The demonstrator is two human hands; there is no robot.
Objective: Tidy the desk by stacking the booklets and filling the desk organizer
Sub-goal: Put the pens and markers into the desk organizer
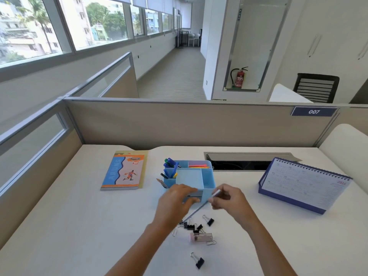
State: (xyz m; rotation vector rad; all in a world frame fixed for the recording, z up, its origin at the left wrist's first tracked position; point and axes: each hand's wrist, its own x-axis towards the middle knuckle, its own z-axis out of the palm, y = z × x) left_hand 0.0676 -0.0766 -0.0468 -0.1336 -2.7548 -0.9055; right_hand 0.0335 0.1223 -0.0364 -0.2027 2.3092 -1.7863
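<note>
A light blue desk organizer point(207, 176) stands mid-desk with pens point(169, 163) in its left slots and pink and orange sticks at the back. My left hand point(176, 202) grips the small grey drawer point(192, 196) at its front. My right hand point(227, 198) pinches a thin grey rod-like item point(199, 209) that slants down toward the desk. Stacked booklets point(123, 171) lie at the left, the top one showing a basketball player. Black binder clips point(192, 226) and a pale pink stapler-like item point(201, 237) lie in front of the organizer.
A blue desk calendar point(302, 184) stands at the right. A cable slot point(239, 162) opens in the desk behind the organizer. One binder clip point(198, 260) lies nearer me. Beige partition walls point(179, 124) close the back and left.
</note>
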